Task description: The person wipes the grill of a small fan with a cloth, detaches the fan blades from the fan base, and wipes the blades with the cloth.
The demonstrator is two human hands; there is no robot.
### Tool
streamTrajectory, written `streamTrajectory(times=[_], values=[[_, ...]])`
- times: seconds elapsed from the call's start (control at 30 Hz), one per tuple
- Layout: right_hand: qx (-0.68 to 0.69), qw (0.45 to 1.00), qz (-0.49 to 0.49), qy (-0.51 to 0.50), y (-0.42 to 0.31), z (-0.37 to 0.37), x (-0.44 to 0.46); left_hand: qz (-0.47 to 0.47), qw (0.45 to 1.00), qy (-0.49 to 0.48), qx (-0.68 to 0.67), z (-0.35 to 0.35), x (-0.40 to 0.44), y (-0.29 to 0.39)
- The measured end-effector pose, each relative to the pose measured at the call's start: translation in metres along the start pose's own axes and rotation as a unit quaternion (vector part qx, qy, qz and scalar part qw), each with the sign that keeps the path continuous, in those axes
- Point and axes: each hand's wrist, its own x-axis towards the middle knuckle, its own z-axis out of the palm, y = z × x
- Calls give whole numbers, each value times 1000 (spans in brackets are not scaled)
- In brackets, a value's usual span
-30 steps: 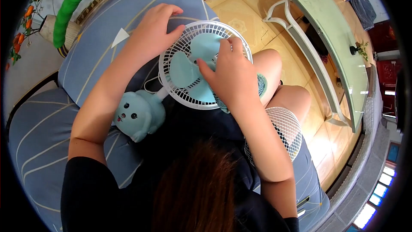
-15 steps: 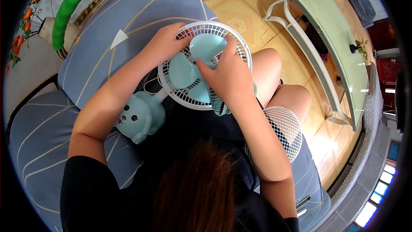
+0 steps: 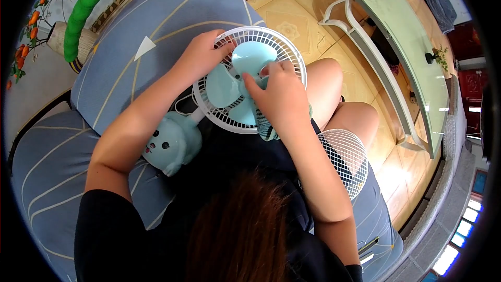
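A blue upholstered sofa with pale curving lines [image 3: 172, 13] fills the left and far side. A pale-blue and white plastic fan [image 3: 222, 86] lies in the middle, its head at the person's lap and its base to the near left. The white round slatted cage [image 3: 210, 118] is open toward the person, tilted, showing three smooth, rounded pale-blue blades [image 3: 241, 112] around a small dark-centred hub [image 3: 238, 77]. The base, a glossy pale-blue animal figure with dark eyes [image 3: 180, 143], joins the head by a short white neck [image 3: 197, 115]. To the near right, a white domed mesh guard [image 3: 347, 159] sits at the thigh, skin showing through it.

The right hand [image 3: 282, 91] is half curled over the blades' right side, thumb spread toward the hub, holding a teal striped cloth [image 3: 267, 127] that hangs out below the palm. The left hand [image 3: 206, 52], partly open, touches the cage's far-left rim, thumb near the far blade; whether it grips is unclear.
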Motion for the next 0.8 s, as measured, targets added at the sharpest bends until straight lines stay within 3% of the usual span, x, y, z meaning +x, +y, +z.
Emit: streamTrajectory(times=[0.33, 0.8], values=[[-83, 996, -11, -37, -14, 8, -9, 10, 1000, 17, 6, 2, -3, 5], [-55, 995, -78, 6, 5, 8, -9, -2, 997, 0, -83, 4, -5, -6]])
